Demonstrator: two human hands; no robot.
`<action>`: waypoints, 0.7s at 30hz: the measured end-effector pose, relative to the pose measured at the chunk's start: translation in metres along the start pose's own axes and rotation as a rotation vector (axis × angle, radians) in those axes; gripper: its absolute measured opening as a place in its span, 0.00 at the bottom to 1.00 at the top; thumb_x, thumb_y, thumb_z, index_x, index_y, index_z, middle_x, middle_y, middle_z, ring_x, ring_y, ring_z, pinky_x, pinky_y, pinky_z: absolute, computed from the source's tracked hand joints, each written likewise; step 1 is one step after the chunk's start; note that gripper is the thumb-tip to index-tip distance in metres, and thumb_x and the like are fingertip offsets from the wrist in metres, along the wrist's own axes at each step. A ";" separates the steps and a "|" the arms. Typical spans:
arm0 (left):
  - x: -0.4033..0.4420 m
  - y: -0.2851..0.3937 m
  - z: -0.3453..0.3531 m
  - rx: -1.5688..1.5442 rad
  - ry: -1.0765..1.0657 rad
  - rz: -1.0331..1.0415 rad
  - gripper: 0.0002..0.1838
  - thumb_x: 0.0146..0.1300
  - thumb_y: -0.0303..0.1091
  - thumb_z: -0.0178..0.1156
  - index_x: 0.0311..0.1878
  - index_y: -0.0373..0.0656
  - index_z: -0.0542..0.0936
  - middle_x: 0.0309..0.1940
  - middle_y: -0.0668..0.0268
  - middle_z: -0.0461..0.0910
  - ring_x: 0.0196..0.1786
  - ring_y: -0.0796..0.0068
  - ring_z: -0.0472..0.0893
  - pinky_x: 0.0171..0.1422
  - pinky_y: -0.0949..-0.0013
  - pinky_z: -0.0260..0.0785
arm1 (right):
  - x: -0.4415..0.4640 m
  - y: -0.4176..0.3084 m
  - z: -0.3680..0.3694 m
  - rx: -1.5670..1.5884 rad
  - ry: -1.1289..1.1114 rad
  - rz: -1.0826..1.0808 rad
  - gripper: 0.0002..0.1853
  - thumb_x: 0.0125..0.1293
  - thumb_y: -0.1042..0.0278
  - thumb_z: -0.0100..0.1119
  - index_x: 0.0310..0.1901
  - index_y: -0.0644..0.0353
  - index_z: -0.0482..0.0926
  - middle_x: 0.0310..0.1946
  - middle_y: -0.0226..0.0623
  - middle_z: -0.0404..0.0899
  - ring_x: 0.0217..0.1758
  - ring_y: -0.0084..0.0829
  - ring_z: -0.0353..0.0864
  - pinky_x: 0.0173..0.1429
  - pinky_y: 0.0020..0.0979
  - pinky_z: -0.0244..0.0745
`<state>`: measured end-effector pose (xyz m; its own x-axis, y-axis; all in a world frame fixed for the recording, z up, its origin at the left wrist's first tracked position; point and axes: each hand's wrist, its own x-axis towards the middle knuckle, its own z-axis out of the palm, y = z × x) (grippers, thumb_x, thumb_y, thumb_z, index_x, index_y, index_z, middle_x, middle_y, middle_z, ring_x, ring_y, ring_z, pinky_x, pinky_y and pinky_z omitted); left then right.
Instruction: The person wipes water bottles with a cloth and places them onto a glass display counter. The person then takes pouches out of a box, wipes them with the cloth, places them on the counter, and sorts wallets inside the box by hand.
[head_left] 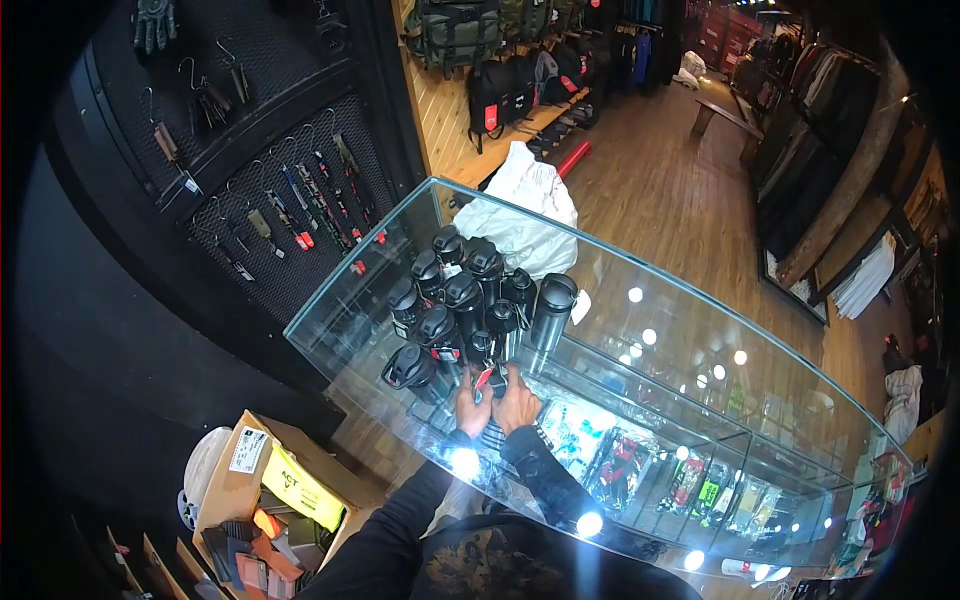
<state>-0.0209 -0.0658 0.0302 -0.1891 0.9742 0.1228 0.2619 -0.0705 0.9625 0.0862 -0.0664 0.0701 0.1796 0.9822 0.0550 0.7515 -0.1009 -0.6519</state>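
Note:
My left hand [472, 405] and my right hand [517, 402] are close together at the near edge of the glass counter, fingers closed round a small dark bottle [499, 379]. Most of that bottle is hidden by my fingers. A red tag [485, 376] hangs by my left fingertips. Just beyond my hands stands a tight group of dark bottles [462, 292] with black lids, several with tags. To the left of my left hand is a wide-lidded bottle [409, 368]. A taller grey bottle [553, 312] stands upright on the right of the group.
The glass counter [690, 290] stretches to the right, with packaged goods [615, 470] under its top. A white bag [525, 205] sits behind its far edge. At lower left is an open cardboard box [222, 480] of small items. Accessories [300, 205] hang on the left mesh panel.

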 end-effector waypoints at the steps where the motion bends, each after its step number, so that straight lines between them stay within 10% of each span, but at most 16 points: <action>1: 0.000 -0.007 0.001 0.000 0.001 0.000 0.32 0.67 0.35 0.60 0.72 0.35 0.64 0.54 0.44 0.80 0.58 0.49 0.80 0.64 0.60 0.70 | 0.000 0.000 0.001 0.000 0.000 -0.001 0.35 0.57 0.58 0.66 0.67 0.47 0.67 0.49 0.51 0.84 0.44 0.58 0.85 0.47 0.54 0.78; 21: -0.009 0.003 -0.009 0.140 0.071 0.109 0.29 0.65 0.33 0.62 0.67 0.32 0.70 0.59 0.43 0.76 0.62 0.44 0.76 0.68 0.55 0.66 | -0.002 -0.007 0.002 -0.013 -0.021 -0.006 0.36 0.59 0.48 0.67 0.67 0.50 0.67 0.52 0.50 0.82 0.46 0.57 0.85 0.48 0.55 0.78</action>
<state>-0.0271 -0.0771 0.0339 -0.2170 0.9447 0.2459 0.4129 -0.1394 0.9000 0.0790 -0.0672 0.0729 0.1618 0.9859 0.0422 0.7604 -0.0973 -0.6421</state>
